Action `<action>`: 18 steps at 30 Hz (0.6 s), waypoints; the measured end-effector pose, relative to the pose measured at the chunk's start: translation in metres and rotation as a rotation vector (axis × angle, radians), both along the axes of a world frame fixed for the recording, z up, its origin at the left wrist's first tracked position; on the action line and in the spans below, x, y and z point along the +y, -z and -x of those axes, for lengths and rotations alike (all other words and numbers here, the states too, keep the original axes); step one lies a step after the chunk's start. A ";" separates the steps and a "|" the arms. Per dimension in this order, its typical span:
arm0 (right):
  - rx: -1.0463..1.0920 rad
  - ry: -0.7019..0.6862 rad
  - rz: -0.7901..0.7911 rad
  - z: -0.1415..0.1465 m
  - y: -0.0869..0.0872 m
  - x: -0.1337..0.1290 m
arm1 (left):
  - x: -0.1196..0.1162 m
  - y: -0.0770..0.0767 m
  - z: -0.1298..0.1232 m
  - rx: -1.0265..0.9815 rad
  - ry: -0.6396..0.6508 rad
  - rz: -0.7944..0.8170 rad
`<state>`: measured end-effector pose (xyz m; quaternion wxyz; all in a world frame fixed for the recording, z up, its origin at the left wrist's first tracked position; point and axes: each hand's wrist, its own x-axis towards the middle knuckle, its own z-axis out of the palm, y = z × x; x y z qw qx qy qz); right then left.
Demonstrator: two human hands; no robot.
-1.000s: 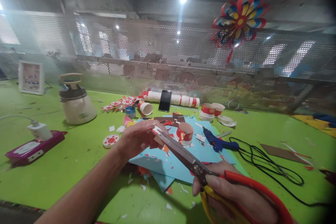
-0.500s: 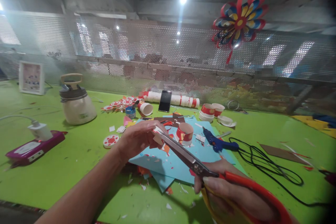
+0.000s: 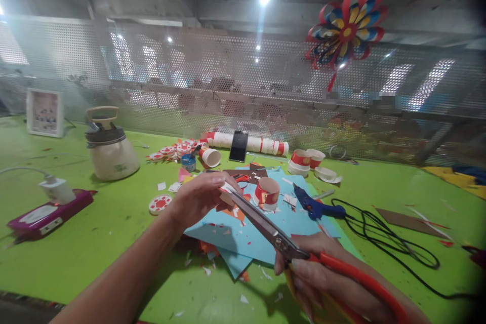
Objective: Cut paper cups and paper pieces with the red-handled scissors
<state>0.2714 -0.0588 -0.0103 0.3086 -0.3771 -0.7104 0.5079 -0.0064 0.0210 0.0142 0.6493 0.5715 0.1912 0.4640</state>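
My right hand is wrapped round the handles of a large pair of scissors, one red and one yellowish. The blades point up and left, and their tips meet a small white paper piece pinched in my left hand. Much of that piece is hidden by my fingers. Beneath both hands lie light blue paper sheets strewn with small white, red and orange scraps. A cut red-and-white paper cup ring stands on the sheets, just beyond the blades.
A blue glue gun with a black cord lies at the right. Further back are a phone, a row of stacked paper cups and more cup pieces. Leftward stand a kettle-like jug and a purple power strip.
The scissors and my right hand have shifted slightly left, and the handles look a little closer together. My left hand stays nearly in place, still pinching the white paper piece.
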 end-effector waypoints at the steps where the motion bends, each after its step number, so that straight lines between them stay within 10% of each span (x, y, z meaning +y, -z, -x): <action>1: -0.001 -0.005 -0.008 0.000 0.000 0.002 | 0.000 0.000 0.000 0.007 -0.003 -0.004; 18: -0.321 -0.064 -0.238 0.018 -0.031 -0.003 | 0.011 0.005 0.001 0.012 -0.110 0.076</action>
